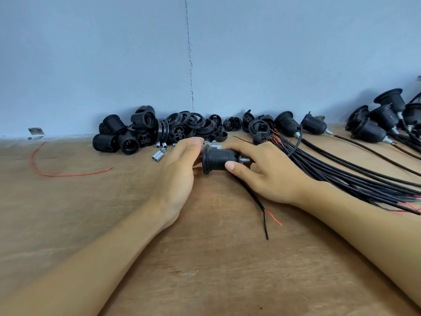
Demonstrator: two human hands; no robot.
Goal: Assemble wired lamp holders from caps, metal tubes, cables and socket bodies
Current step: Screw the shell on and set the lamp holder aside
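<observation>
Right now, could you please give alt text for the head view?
The right hand grips a black lamp holder, turned sideways, over a wooden table; the left hand touches its flanged end. Loose socket parts, metal tubes, a cable bundle and finished holders lie beyond.

I noted soft, even, fairly bright light, my left hand (180, 169) throwing only a faint shadow on the table (205, 258), no glare, while the wide lens bowed the table's far edge and slightly softened the corners.
</observation>
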